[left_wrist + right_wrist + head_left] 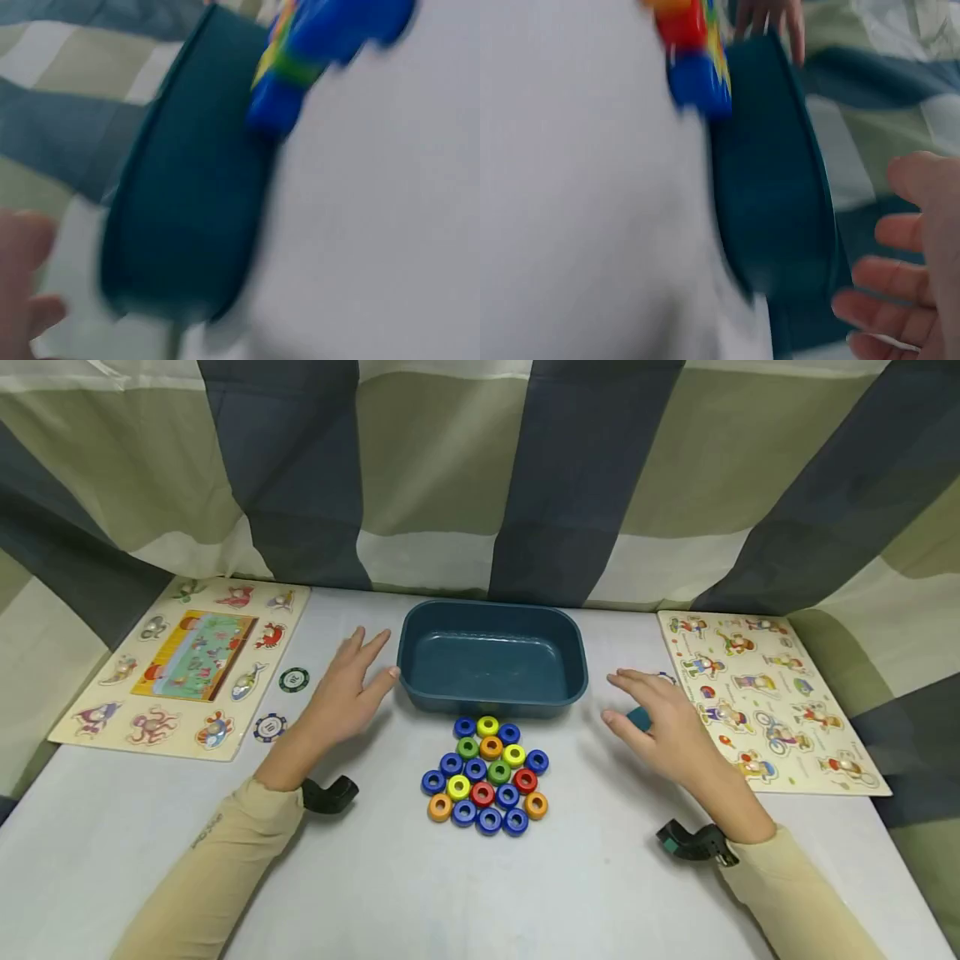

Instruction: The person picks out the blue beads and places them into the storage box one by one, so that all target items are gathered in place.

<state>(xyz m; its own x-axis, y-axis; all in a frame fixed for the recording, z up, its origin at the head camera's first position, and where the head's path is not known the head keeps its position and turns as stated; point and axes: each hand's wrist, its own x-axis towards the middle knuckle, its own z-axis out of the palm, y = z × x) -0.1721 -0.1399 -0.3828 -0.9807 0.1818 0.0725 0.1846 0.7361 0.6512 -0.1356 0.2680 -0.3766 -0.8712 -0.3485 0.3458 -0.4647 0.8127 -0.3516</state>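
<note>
A dark teal rectangular basin (pixel 491 700) stands at the back middle of the white table. Right in front of it lie several coloured rings (pixel 482 794) in blue, yellow, green, orange and red, grouped together flat. My left hand (pixel 341 693) is to the left of the basin, fingers spread, thumb tip close by its wall, holding nothing. On the other side, my right hand (pixel 667 727) has its fingers extended toward the basin, also empty. A small teal thing (pixel 640 718) shows partly behind the right hand. Both wrist views are blurred.
A wooden sea-animal puzzle board (pixel 255 610) lies at the left, another picture board (pixel 810 752) at the right. Beside the left board are a green chip (pixel 294 679) and a blue chip (pixel 270 727). A striped curtain (pixel 442 460) hangs along the back edge.
</note>
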